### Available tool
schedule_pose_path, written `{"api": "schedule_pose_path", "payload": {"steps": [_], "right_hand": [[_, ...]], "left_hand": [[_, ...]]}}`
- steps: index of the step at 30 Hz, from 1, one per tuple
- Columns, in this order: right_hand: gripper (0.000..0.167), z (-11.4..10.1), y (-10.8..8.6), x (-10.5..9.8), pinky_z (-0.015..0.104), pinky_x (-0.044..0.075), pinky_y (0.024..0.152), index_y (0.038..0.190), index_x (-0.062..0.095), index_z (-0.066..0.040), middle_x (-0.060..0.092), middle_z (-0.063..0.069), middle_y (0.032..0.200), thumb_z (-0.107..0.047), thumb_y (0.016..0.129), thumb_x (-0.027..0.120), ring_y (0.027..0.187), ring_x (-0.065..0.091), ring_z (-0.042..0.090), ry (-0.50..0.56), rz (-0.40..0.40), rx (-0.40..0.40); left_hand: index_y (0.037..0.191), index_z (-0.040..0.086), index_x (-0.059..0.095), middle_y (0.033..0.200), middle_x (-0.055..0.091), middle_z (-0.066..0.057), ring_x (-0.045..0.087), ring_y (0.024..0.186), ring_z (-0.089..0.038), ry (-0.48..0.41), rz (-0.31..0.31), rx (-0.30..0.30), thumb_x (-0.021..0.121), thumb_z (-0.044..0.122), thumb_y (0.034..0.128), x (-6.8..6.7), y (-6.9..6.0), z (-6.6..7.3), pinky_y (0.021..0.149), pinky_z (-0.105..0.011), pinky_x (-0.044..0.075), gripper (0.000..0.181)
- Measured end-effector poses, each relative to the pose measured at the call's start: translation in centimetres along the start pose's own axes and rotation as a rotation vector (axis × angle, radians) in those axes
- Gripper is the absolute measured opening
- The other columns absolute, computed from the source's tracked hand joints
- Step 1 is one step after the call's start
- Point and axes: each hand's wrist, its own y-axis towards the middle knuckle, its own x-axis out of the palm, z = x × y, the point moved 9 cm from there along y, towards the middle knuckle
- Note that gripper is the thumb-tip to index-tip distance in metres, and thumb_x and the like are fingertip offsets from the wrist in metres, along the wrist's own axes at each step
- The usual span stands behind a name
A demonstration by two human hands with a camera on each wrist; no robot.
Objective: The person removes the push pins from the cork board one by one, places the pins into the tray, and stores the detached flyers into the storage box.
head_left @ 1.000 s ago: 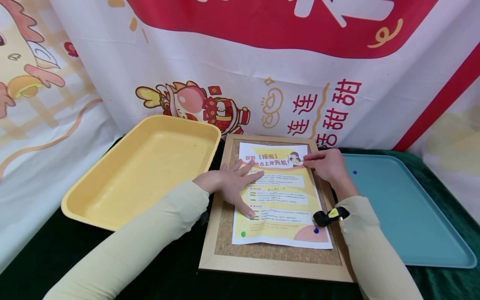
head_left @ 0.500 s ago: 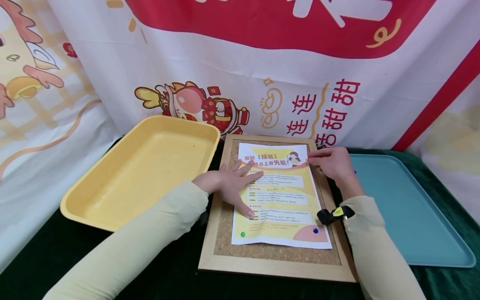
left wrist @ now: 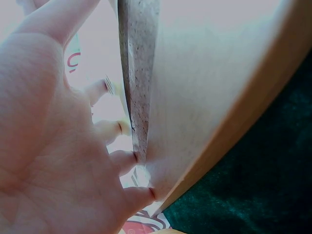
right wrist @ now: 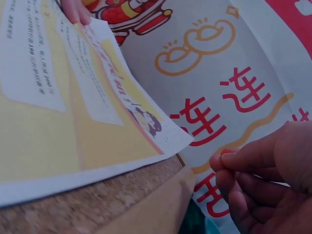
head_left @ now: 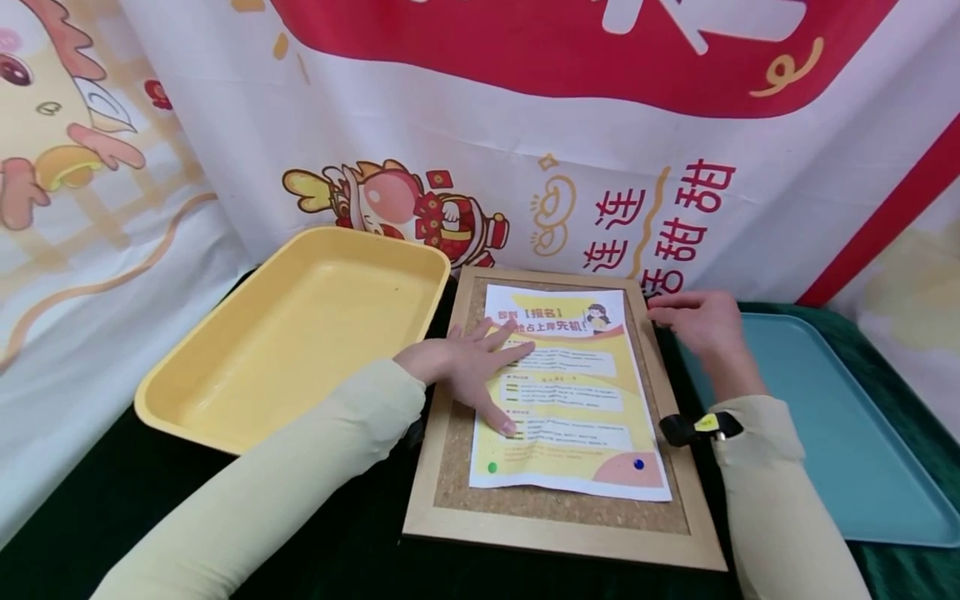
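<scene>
A yellow-and-white printed flyer point(head_left: 570, 392) lies on a wood-framed corkboard point(head_left: 558, 533). A green pushpin point(head_left: 492, 467) sits in its lower left corner and a blue pushpin point(head_left: 638, 464) in its lower right. My left hand point(head_left: 480, 371) rests on the flyer's left side, fingers spread. Beyond the board's right edge, my right hand point(head_left: 701, 325) is raised clear of the paper. In the right wrist view, its thumb and forefinger pinch a tiny red piece point(right wrist: 227, 153), mostly hidden, which looks like a pushpin. The flyer's upper right corner lifts slightly off the cork.
To the left stands a deep yellow tray point(head_left: 300, 350). A shallow blue tray point(head_left: 832, 442) lies to the right, partly behind my right forearm. Dark green cloth point(head_left: 337, 533) covers the table, and a printed banner point(head_left: 465, 108) hangs at the back.
My right hand has moved right, from the flyer's upper right edge to beyond the board's frame, keeping its pinch. My left hand has stayed in place on the flyer.
</scene>
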Motion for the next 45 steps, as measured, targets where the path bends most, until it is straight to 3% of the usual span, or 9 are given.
{"api": "schedule_pose_path", "payload": {"steps": [5, 12, 20, 35, 41, 45], "right_hand": [[0.039, 0.6, 0.0, -0.9, 0.057, 0.047, 0.116, 0.142, 0.069, -0.011, 0.058, 0.021, 0.153, -0.029, 0.108, 0.064, 0.136, 0.051, 0.037, -0.009, -0.013, 0.007], [0.044, 0.8, 0.1, -2.3, 0.041, 0.051, 0.103, 0.145, 0.067, -0.012, 0.058, 0.019, 0.153, -0.034, 0.107, 0.065, 0.130, 0.055, 0.031, 0.004, -0.012, 0.025], [0.047, 1.4, 0.1, -3.9, 0.036, 0.053, 0.101, 0.152, 0.060, -0.014, 0.056, 0.016, 0.155, -0.034, 0.109, 0.060, 0.128, 0.055, 0.024, 0.044, -0.012, 0.074], [0.046, 3.8, 0.6, -5.7, 0.045, 0.050, 0.112, 0.153, 0.059, -0.015, 0.056, 0.014, 0.154, -0.033, 0.111, 0.057, 0.126, 0.056, 0.021, 0.053, 0.023, 0.129], [0.045, 5.0, 0.7, -5.8, 0.053, 0.044, 0.120, 0.152, 0.059, -0.014, 0.060, 0.008, 0.143, -0.031, 0.111, 0.057, 0.127, 0.055, 0.021, 0.068, 0.009, 0.167], [0.045, 5.5, 0.8, -5.8, 0.054, 0.042, 0.121, 0.152, 0.059, -0.014, 0.059, 0.008, 0.146, -0.031, 0.111, 0.056, 0.128, 0.054, 0.022, 0.069, 0.001, 0.178]], "left_hand": [[0.171, 0.040, 0.001, 0.179, -0.021, 0.002, -0.018, 0.167, -0.032, 0.001, 0.001, 0.006, 0.076, 0.078, 0.0803, -0.1, 0.1, 0.2, 0.131, -0.068, -0.008, 0.124], [0.171, 0.040, -0.002, 0.179, -0.022, 0.002, -0.020, 0.166, -0.032, 0.013, 0.003, -0.003, 0.075, 0.079, 0.0800, -0.3, 0.0, 0.1, 0.131, -0.067, -0.007, 0.125], [0.171, 0.040, -0.002, 0.179, -0.022, 0.002, -0.020, 0.166, -0.032, 0.005, 0.007, -0.003, 0.075, 0.079, 0.0797, -0.5, -0.2, -0.1, 0.131, -0.067, -0.006, 0.126], [0.171, 0.040, -0.002, 0.179, -0.021, 0.001, -0.020, 0.166, -0.032, 0.012, 0.003, 0.001, 0.075, 0.078, 0.0806, -0.4, -0.2, -0.1, 0.131, -0.067, -0.006, 0.125], [0.171, 0.040, -0.002, 0.179, -0.021, 0.001, -0.020, 0.166, -0.032, 0.022, 0.000, -0.004, 0.075, 0.079, 0.0808, -0.3, -0.1, 0.0, 0.131, -0.067, -0.006, 0.125], [0.171, 0.039, -0.001, 0.179, -0.020, 0.001, -0.020, 0.166, -0.033, 0.026, 0.005, -0.005, 0.075, 0.079, 0.0806, -0.2, -0.1, 0.1, 0.131, -0.067, -0.006, 0.125]]}}
